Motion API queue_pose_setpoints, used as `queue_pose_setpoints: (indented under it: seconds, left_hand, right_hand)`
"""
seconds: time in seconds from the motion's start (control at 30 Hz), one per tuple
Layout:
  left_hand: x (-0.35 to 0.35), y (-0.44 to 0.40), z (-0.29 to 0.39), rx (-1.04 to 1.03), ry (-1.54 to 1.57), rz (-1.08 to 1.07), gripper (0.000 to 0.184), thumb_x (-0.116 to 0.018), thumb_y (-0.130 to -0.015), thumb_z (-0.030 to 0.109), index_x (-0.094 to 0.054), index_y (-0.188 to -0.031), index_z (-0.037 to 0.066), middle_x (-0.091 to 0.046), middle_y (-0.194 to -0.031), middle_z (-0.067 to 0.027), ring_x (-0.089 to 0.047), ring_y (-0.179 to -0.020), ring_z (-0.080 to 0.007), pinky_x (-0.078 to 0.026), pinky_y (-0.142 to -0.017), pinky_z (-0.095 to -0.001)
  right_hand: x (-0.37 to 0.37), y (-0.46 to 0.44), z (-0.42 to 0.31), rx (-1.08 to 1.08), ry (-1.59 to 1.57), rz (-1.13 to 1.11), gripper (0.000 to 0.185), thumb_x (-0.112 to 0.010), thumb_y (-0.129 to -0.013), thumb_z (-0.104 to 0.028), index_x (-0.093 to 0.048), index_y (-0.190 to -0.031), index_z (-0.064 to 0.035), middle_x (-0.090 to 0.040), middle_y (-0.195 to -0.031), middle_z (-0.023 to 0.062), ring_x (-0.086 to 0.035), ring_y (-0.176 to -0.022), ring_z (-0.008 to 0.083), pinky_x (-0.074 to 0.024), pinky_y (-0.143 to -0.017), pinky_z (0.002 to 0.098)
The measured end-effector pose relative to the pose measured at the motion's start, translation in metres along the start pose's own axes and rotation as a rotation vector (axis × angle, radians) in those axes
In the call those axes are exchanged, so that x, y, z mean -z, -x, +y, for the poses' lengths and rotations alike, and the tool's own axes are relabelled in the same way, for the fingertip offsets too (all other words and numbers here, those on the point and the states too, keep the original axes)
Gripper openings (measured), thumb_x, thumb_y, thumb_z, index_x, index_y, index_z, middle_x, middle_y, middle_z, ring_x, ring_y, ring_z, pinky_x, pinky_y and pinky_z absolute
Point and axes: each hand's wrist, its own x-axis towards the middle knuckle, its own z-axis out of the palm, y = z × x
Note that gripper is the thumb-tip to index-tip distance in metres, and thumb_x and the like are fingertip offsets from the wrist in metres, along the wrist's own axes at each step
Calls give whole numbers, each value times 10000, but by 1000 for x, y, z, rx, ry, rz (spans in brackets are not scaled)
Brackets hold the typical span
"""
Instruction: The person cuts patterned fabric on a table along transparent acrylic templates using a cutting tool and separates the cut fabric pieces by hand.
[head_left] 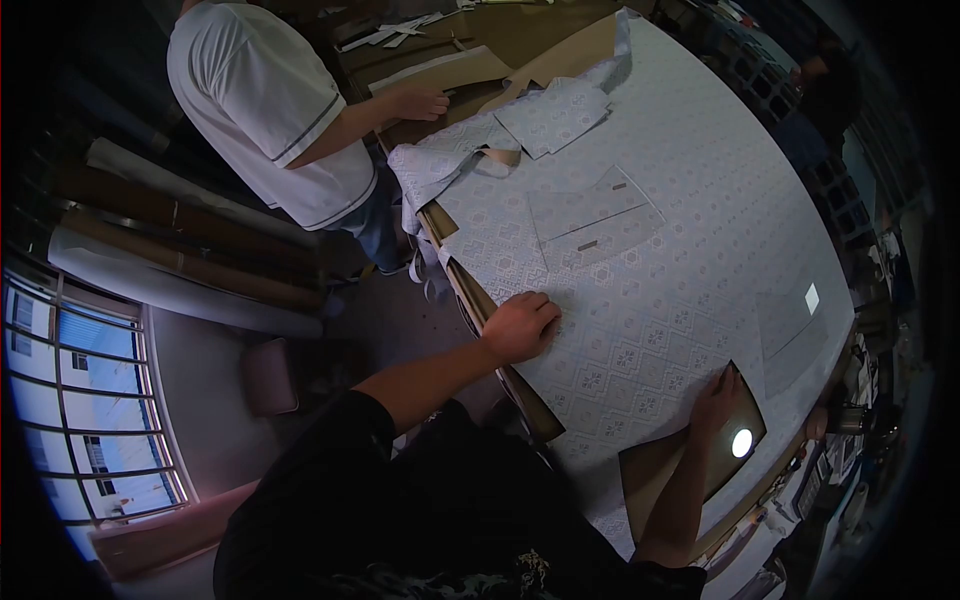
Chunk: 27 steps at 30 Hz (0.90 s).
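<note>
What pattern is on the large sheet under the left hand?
The sheet is whitish with repeating diamond-like geometric motifs; it shows best in the head view.

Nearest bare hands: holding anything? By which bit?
The left hand rests on the pale patterned sheet; the right hand lies at a corner of the flat brown surface. I can't tell if either grips.

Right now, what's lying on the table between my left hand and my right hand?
Only the patterned sheet; in the head view, the stretch of it from your left hand to your right hand has nothing lying on it.
</note>
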Motion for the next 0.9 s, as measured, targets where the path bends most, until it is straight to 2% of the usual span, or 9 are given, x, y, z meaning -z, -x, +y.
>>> queue_pose_setpoints:
  seconds: [0.9]
  left_hand:
    - [2,0,-1,-12,8,9,124,-721,-841,96,-654,-938,58,-625,-900,-115,-644,-852,-317,-543,-778,-417]
  right_hand:
    - [-2,1,-2,8,-31,27,421,-574,-1027,-236,-583,-1370,9,-510,-1438,290,-487,-1339,454,-396,-1135,519]
